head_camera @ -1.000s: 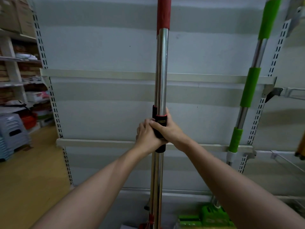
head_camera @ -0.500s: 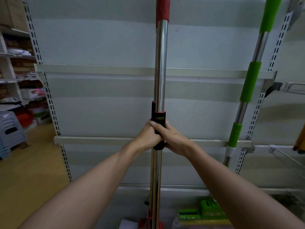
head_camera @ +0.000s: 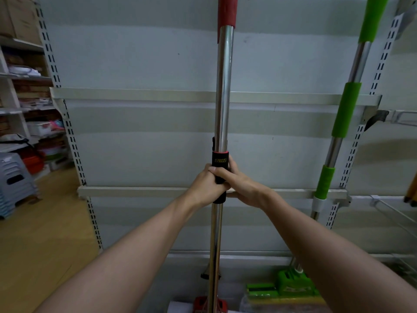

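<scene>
While stacked grey plastic stools (head_camera: 13, 177) stand on the wooden floor (head_camera: 33, 245) far to the left of the fingers, a person grips an upright chrome mop pole (head_camera: 223, 98) with both hands in front of a white shelving unit (head_camera: 140, 141). The left hand (head_camera: 203, 188) is curled round the pole's black sleeve (head_camera: 220, 162) from the left side, its fingers (head_camera: 206, 171) wrapped against it. The sleeve, edged in red at its top and carrying small yellow lettering, shows just above the fingers and again just below them. The right hand (head_camera: 242, 187) closes on the same sleeve from the right, its fingers (head_camera: 222, 172) laid over those of the left hand, so the two hands touch. Above the fingers the pole runs straight up to a red grip (head_camera: 226, 12) at the top edge of the view. Below them it drops between the forearms to a red mop head (head_camera: 208, 304) near the floor. Well to the right of the fingers, a second mop (head_camera: 346, 109) with green grips leans against the shelving, its green head (head_camera: 291, 283) down beside the right forearm.
</scene>
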Demonstrator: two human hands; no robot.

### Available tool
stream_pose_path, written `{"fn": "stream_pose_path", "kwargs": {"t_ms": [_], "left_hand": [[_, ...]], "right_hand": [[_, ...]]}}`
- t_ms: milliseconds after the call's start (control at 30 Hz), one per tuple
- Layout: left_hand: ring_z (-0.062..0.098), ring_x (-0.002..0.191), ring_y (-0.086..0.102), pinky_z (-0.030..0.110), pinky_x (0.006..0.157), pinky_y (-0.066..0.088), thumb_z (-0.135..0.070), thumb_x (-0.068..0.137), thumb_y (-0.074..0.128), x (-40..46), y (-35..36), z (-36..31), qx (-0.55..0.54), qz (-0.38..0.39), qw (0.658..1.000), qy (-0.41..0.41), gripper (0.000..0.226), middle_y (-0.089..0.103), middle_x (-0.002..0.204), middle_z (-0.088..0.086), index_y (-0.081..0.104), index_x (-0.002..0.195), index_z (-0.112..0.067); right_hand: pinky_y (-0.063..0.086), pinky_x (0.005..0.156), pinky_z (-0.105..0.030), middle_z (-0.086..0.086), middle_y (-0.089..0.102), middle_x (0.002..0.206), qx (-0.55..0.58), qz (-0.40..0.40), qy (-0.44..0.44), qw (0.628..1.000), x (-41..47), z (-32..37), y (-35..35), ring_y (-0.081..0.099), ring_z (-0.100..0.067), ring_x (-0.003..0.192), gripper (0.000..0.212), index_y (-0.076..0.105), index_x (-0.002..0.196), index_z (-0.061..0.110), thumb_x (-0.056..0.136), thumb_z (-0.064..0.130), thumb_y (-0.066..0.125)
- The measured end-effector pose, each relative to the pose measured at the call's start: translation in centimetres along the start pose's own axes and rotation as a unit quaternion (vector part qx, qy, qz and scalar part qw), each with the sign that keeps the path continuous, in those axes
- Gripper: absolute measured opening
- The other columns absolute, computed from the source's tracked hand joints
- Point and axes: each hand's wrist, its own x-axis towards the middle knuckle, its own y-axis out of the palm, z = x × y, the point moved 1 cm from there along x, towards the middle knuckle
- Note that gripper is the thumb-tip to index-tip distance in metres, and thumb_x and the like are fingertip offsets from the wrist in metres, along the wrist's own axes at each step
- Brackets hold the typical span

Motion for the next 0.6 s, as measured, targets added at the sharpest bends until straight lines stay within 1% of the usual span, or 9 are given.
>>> {"fn": "stream_pose_path", "kwargs": {"t_ms": [67, 167, 200, 300, 433, 500, 533, 600], "left_hand": [[0.024, 0.099, 0.063, 0.041, 0.084, 0.055, -0.030, 0.071, 0.056, 0.1, 0.2, -0.1, 0.009, 0.013, 1.000, 0.001, 0.044, 0.058, 0.113, 0.011, 0.058, 0.115, -0.025], [0.029, 0.103, 0.060, 0.033, 0.077, 0.051, -0.017, 0.081, 0.057, 0.1, 0.5, -0.7, 0.015, 0.014, 1.000, 0.020, 0.041, 0.052, 0.118, 0.015, 0.053, 0.123, -0.017], [0.028, 0.106, 0.058, 0.031, 0.079, 0.050, -0.014, 0.085, 0.057, 0.3, 0.6, -0.7, 0.014, 0.013, 1.000, 0.025, 0.043, 0.048, 0.121, 0.014, 0.049, 0.127, -0.016], [0.025, 0.116, 0.051, 0.028, 0.089, 0.044, -0.018, 0.091, 0.055, 0.3, 1.0, -0.8, 0.019, 0.013, 0.999, 0.039, 0.049, 0.039, 0.128, 0.010, 0.040, 0.138, -0.017], [0.024, 0.124, 0.047, 0.026, 0.090, 0.040, -0.028, 0.093, 0.055, 0.2, 1.3, -0.9, 0.006, 0.007, 0.999, 0.032, 0.059, 0.036, 0.134, 0.005, 0.028, 0.144, -0.016], [0.024, 0.121, 0.049, 0.027, 0.088, 0.042, -0.029, 0.092, 0.056, 0.1, 1.2, -1.0, 0.010, 0.007, 0.999, 0.031, 0.058, 0.038, 0.129, 0.003, 0.030, 0.143, -0.016], [0.023, 0.117, 0.051, 0.027, 0.087, 0.043, -0.028, 0.092, 0.057, 0.0, 1.1, -1.0, 0.008, 0.004, 0.999, 0.030, 0.057, 0.041, 0.121, 0.000, 0.031, 0.141, -0.014], [0.017, 0.107, 0.053, 0.028, 0.083, 0.045, -0.027, 0.090, 0.060, -0.2, 0.7, -0.9, -0.003, 0.000, 1.000, 0.020, 0.058, 0.041, 0.101, -0.013, 0.030, 0.136, -0.010]], "right_hand": [[0.040, 0.106, -0.054, 0.000, 0.050, 0.135, 0.008, -0.006, 0.011, 1.000, 0.0, 0.0, -0.6, 0.053, -0.020, 0.120, 0.084, 0.018, 0.144, 0.043, 0.078, 0.042, 0.070], [0.047, 0.099, -0.049, -0.003, 0.054, 0.128, 0.020, -0.001, 0.014, 1.000, -0.1, 0.4, -1.1, 0.058, -0.017, 0.110, 0.075, 0.021, 0.145, 0.038, 0.086, 0.029, 0.067], [0.049, 0.097, -0.047, -0.003, 0.056, 0.125, 0.023, -0.001, 0.012, 1.000, -0.2, 0.4, -1.4, 0.059, -0.017, 0.108, 0.072, 0.023, 0.144, 0.037, 0.087, 0.026, 0.066], [0.049, 0.098, -0.048, -0.003, 0.059, 0.120, 0.018, 0.004, 0.010, 1.000, -0.3, 0.5, -2.0, 0.060, -0.021, 0.108, 0.067, 0.027, 0.141, 0.036, 0.088, 0.023, 0.065], [0.047, 0.100, -0.048, -0.004, 0.060, 0.125, 0.015, 0.017, 0.020, 1.000, -0.1, 0.6, -2.7, 0.060, -0.022, 0.113, 0.069, 0.028, 0.140, 0.039, 0.085, 0.026, 0.068], [0.046, 0.101, -0.048, -0.004, 0.058, 0.129, 0.015, 0.012, 0.017, 1.000, 0.0, 0.4, -2.7, 0.059, -0.022, 0.114, 0.073, 0.028, 0.141, 0.039, 0.084, 0.029, 0.070], [0.046, 0.102, -0.048, -0.004, 0.057, 0.129, 0.019, 0.005, 0.012, 1.000, 0.0, 0.2, -2.6, 0.059, -0.021, 0.114, 0.074, 0.027, 0.142, 0.038, 0.083, 0.029, 0.071], [0.046, 0.101, -0.047, -0.004, 0.058, 0.129, 0.028, -0.009, 0.000, 1.000, -0.1, -0.1, -2.2, 0.060, -0.019, 0.112, 0.074, 0.026, 0.144, 0.036, 0.084, 0.029, 0.070]]}}
